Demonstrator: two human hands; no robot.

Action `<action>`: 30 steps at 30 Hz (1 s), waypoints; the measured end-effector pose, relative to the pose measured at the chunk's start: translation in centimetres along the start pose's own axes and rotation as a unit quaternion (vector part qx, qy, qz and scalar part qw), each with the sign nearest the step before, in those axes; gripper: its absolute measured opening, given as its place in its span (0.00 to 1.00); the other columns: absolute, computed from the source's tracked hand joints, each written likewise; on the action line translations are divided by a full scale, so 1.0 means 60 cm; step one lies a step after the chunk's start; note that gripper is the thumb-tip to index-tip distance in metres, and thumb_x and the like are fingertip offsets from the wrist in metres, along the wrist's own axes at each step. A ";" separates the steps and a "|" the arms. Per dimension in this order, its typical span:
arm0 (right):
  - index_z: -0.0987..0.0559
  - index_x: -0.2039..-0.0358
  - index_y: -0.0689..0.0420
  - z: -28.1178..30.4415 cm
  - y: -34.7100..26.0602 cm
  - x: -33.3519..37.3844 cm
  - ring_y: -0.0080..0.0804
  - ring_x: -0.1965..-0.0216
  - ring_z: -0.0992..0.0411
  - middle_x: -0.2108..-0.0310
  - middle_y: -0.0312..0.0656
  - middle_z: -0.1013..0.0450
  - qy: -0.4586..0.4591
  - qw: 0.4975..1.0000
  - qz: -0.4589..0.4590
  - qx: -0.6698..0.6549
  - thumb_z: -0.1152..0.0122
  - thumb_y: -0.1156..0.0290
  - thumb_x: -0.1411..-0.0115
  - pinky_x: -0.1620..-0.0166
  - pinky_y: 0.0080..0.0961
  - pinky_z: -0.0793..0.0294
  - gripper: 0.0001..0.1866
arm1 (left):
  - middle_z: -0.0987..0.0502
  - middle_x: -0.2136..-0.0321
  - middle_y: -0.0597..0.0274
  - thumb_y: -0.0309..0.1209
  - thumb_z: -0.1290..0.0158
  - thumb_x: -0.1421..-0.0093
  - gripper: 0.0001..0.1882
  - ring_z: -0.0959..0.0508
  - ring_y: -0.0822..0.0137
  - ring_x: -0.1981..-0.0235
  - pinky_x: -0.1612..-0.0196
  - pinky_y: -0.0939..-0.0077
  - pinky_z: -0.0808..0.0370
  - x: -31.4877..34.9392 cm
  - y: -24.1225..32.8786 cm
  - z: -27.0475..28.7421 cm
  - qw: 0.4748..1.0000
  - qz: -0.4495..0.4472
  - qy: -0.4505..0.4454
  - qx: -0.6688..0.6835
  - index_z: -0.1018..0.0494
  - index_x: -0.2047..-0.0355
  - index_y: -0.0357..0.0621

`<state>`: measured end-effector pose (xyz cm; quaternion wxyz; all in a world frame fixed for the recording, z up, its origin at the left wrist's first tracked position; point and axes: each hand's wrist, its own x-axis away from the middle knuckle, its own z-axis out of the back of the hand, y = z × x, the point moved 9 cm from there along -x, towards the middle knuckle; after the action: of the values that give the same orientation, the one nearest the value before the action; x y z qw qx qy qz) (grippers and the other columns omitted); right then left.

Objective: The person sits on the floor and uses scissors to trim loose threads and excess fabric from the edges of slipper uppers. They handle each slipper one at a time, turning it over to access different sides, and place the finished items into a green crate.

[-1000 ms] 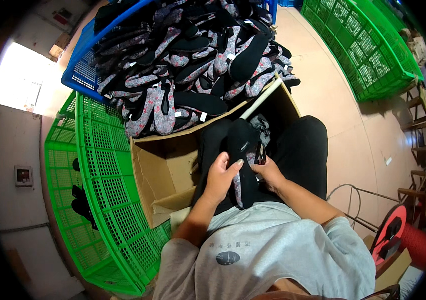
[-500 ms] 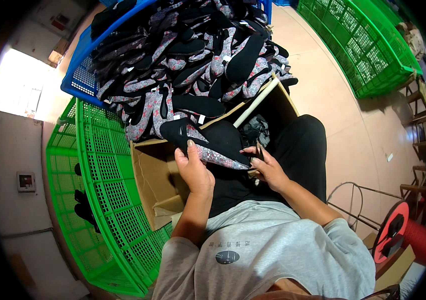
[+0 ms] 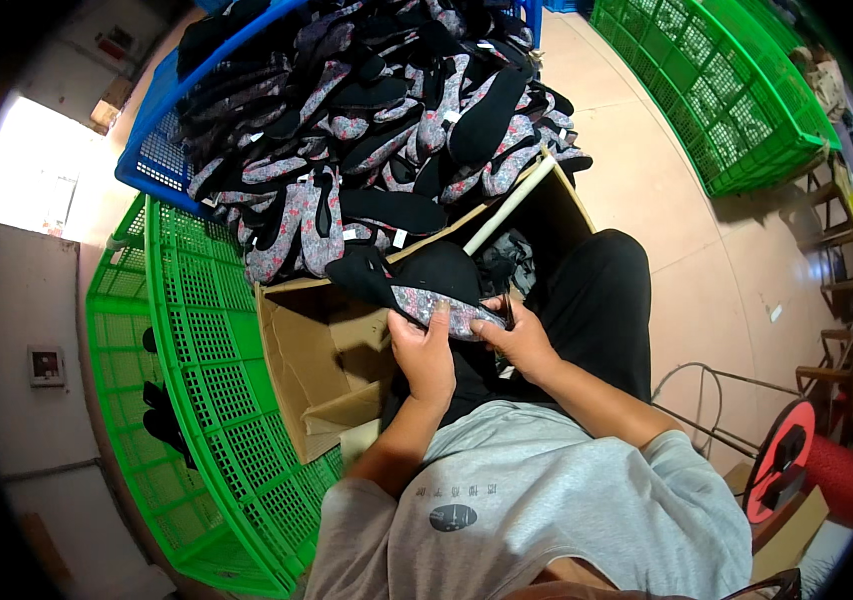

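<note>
A black cloth shoe (image 3: 417, 299) with a grey and red floral side is held low above my lap. My left hand (image 3: 425, 358) grips its middle from the near side, with the thumb pressed on the patterned cloth. My right hand (image 3: 525, 344) pinches the right end, thumb on top. Something small and dark shows by the right fingers, too unclear to name. Beyond the hands rises a large heap of similar cloth shoes (image 3: 322, 215), black and floral, several with small white tags.
An opened cardboard box (image 3: 299, 350) stands by my left knee, with a pale rod (image 3: 512, 207) near the heap. Green crates (image 3: 209, 400) line the left side; another green crate (image 3: 717, 95) is far right. A blue crate (image 3: 152, 150) holds the heap. A red spool (image 3: 837, 480) is at right.
My left hand has slid right along the shoe, closer to my right hand. The shoe has shifted and turned slightly, and the right thumb now lies on its patterned end.
</note>
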<state>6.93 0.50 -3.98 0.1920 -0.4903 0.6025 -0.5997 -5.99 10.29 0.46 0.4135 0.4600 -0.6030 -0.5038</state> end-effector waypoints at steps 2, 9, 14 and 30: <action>0.25 0.60 0.60 0.004 -0.001 0.000 0.17 0.76 0.31 0.73 0.33 0.27 0.019 1.000 0.003 0.020 0.30 0.65 0.44 0.72 0.16 0.31 0.17 | 0.28 0.59 0.62 0.21 0.44 0.40 0.15 0.29 0.73 0.58 0.51 0.77 0.32 -0.009 -0.009 -0.005 0.999 0.023 -0.011 0.043 0.36 0.56 0.39; 0.25 0.62 0.59 0.003 0.004 -0.002 0.16 0.77 0.32 0.73 0.33 0.27 0.016 1.000 -0.008 -0.006 0.30 0.65 0.45 0.73 0.15 0.31 0.16 | 0.27 0.61 0.63 0.24 0.43 0.39 0.14 0.28 0.75 0.60 0.53 0.78 0.30 -0.009 -0.009 -0.004 0.999 0.012 0.010 0.037 0.36 0.57 0.38; 0.25 0.62 0.59 0.005 0.003 -0.001 0.16 0.76 0.32 0.72 0.33 0.27 0.018 1.000 -0.019 -0.011 0.30 0.66 0.45 0.72 0.16 0.31 0.15 | 0.28 0.60 0.62 0.23 0.43 0.40 0.15 0.29 0.74 0.59 0.53 0.78 0.31 -0.009 -0.024 -0.001 1.000 0.027 -0.006 0.007 0.36 0.56 0.38; 0.29 0.47 0.56 0.022 -0.028 0.007 0.16 0.80 0.34 0.75 0.32 0.29 -0.039 0.985 -0.043 -0.164 0.37 0.61 0.40 0.80 0.11 0.39 0.24 | 0.26 0.74 0.67 0.23 0.47 0.38 0.06 0.32 0.83 0.75 0.74 0.87 0.37 -0.042 0.016 0.015 0.972 0.005 -0.148 -0.185 0.34 0.67 0.42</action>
<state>8.41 -0.20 -2.59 0.1063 -0.5637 0.6631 -0.4808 -6.39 12.99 1.20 0.3999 0.2931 -0.5561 -0.6671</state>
